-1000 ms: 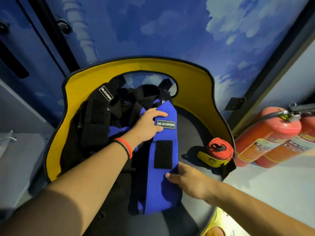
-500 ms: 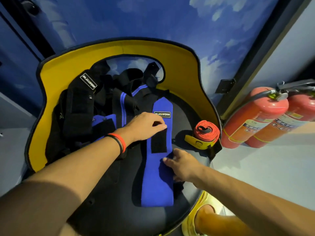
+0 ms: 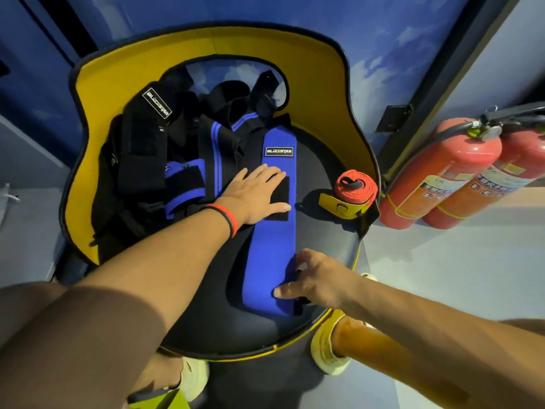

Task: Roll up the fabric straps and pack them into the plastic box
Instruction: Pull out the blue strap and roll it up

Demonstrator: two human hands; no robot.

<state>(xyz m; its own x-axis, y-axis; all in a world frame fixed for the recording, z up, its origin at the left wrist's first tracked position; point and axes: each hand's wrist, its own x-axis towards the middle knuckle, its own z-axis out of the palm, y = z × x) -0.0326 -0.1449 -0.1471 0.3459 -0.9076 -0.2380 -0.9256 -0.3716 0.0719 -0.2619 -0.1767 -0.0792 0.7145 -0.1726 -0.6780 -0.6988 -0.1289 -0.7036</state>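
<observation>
Left hand (image 3: 256, 196) lies flat, fingers straight, on the upper half of the blue strap (image 3: 271, 261), arm outstretched. Right hand (image 3: 318, 283) touches the strap's right edge near its lower end, fingers bent.

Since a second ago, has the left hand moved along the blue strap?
Yes. The left hand slid toward the person, from the label on the blue strap down onto the black patch.
</observation>
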